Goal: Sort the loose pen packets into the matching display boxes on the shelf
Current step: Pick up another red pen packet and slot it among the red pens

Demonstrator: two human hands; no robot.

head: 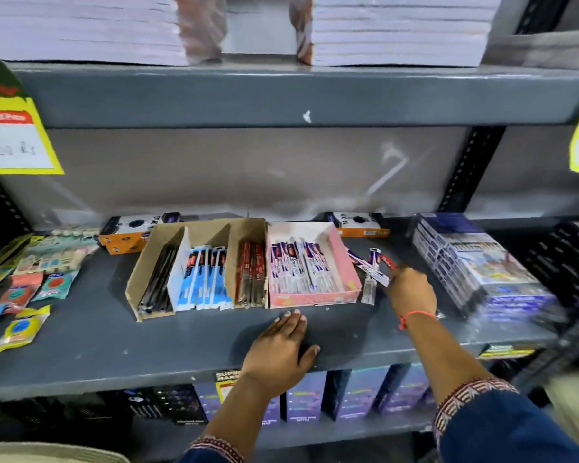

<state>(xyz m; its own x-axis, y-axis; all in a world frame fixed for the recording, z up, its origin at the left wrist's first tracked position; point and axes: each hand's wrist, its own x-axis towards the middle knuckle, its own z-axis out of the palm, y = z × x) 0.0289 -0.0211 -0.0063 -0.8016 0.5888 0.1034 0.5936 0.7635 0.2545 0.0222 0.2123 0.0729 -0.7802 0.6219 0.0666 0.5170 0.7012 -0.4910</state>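
On the grey shelf, the right hand pinches loose pen packets just beside the pink box, the left hand lies flat and empty near the brown cardboard box, and a yellow tag reads "100 Rs".

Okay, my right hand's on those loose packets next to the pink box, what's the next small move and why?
Probably lift the loose purple-and-white packets under your right hand and drop them into the pink box beside them: its packets show the same purple-and-white print. Your left hand rests flat on the shelf, empty.
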